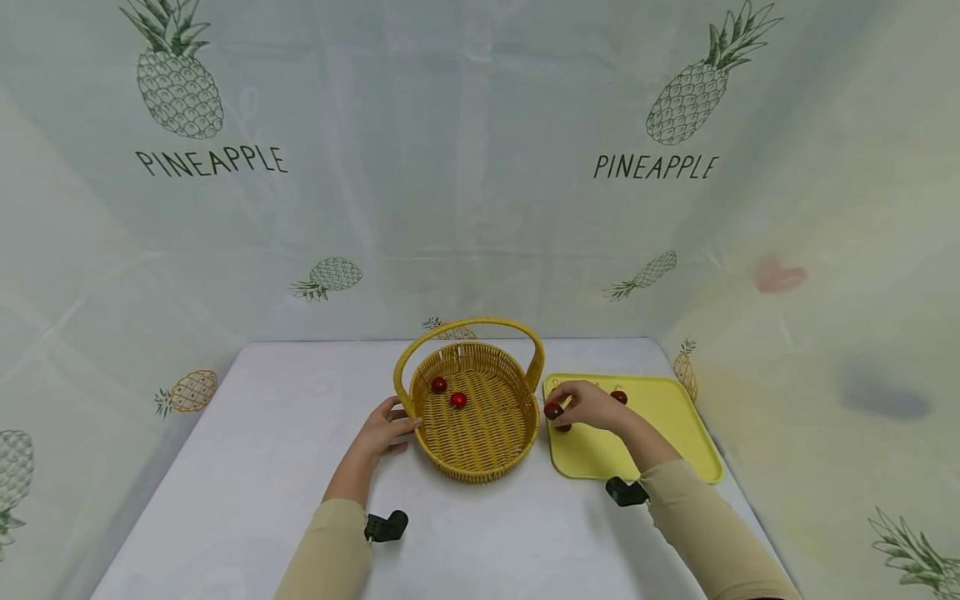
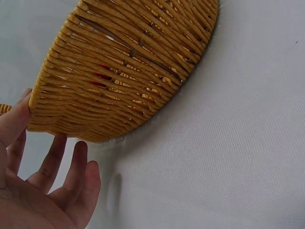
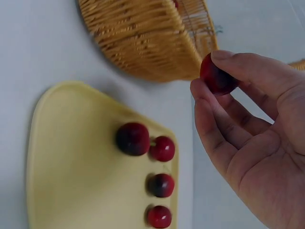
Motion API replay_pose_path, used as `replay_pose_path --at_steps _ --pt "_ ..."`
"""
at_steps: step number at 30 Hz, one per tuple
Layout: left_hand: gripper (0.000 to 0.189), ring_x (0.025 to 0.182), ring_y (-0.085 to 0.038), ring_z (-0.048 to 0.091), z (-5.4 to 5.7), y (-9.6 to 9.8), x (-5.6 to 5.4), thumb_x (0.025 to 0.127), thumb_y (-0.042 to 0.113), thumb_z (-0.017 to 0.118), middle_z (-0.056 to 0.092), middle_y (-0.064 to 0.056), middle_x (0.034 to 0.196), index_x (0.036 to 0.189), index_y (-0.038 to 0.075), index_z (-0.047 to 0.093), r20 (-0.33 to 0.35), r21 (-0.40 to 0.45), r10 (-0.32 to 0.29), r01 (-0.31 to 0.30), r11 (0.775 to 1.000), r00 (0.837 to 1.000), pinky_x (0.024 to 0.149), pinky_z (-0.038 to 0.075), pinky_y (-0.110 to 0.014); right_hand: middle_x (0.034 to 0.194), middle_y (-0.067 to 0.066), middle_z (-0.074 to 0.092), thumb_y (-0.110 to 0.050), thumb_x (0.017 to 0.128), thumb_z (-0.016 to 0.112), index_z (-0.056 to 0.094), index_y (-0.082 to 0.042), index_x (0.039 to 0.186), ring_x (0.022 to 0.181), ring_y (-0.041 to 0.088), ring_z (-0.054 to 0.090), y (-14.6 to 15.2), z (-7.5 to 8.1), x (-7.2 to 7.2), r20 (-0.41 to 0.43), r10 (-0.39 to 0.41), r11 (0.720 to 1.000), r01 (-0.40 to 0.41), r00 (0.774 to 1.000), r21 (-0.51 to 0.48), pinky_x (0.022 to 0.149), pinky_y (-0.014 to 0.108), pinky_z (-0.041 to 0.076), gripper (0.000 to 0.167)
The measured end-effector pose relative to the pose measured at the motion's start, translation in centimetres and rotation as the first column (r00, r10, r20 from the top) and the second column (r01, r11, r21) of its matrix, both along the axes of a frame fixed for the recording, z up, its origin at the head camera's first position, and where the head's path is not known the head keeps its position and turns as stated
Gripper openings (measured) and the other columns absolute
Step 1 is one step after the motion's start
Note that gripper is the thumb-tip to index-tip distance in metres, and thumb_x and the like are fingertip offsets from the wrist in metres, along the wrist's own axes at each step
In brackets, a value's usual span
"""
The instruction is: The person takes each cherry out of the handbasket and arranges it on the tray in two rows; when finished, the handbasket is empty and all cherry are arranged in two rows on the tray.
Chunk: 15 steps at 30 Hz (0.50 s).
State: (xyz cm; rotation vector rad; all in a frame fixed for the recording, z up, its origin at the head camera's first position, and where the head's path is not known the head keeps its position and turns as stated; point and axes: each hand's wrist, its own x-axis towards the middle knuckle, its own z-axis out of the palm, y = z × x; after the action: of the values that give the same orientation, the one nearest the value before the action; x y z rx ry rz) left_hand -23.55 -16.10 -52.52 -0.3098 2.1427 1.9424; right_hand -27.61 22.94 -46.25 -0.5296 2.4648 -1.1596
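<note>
A yellow wicker basket [image 1: 480, 467] with an arched handle stands mid-table, two red cherries inside, one [image 1: 438, 384] darker than the other [image 1: 458, 400]. My left hand [image 1: 386, 429] is at its left side; in the left wrist view the thumb [image 2: 16, 117] lies on the rim and the fingers spread against and below the outer wall. Between thumb and fingertips, my right hand [image 3: 252, 119] pinches a dark red cherry [image 3: 217, 76], held over the tray's left edge close to the basket. Below it, several cherries, among them a large dark one [image 3: 132, 139], lie on the yellow tray [image 3: 71, 157].
The tray [image 1: 667, 425] lies flat on the white table [image 1: 480, 542], just right of the basket. Behind the table hangs a pale sheet [image 1: 480, 208] printed with pineapples. Each wrist wears a small black device, one [image 1: 386, 527] on the left.
</note>
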Motion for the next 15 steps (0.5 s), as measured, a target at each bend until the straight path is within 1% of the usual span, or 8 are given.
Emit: replay_pose_path --at_steps 5,10,15 --pt "0.059 0.098 -0.024 0.064 -0.1 0.0 -0.1 0.09 0.015 0.073 0.052 -0.02 0.133 0.142 0.011 0.046 0.005 0.0 0.0 0.0 1.0 1.0 0.087 0.05 -0.052 0.104 0.009 0.064 0.0 0.08 0.077 0.066 -0.002 0.104 0.075 0.018 0.057 1.1 -0.8 -0.1 0.013 -0.065 0.998 0.066 0.998 -0.013 0.069 0.035 0.052 0.026" --pt "0.06 0.099 -0.024 0.064 -0.2 0.0 -0.1 0.09 0.015 0.072 0.052 -0.02 0.135 0.143 0.012 0.044 0.012 0.004 0.0 0.0 1.0 1.0 0.088 0.049 -0.053 0.104 0.01 0.063 0.0 0.08 0.077 0.066 -0.001 0.104 0.085 0.023 0.059 2.0 -1.5 -0.1 0.025 -0.114 0.993 0.114 0.993 -0.007 0.074 0.04 0.053 0.026" --pt "0.06 0.1 -0.025 0.064 -0.2 -0.1 -0.1 0.091 0.014 0.071 0.051 -0.02 0.135 0.144 0.012 0.044 0.013 0.007 0.0 0.0 1.0 1.0 0.088 0.049 -0.053 0.105 0.011 0.062 0.001 0.08 0.077 0.065 0.0 0.105 0.098 0.031 0.056 2.8 -2.5 -0.2 -0.009 -0.147 0.989 0.147 0.989 0.006 0.074 0.038 0.051 0.027"
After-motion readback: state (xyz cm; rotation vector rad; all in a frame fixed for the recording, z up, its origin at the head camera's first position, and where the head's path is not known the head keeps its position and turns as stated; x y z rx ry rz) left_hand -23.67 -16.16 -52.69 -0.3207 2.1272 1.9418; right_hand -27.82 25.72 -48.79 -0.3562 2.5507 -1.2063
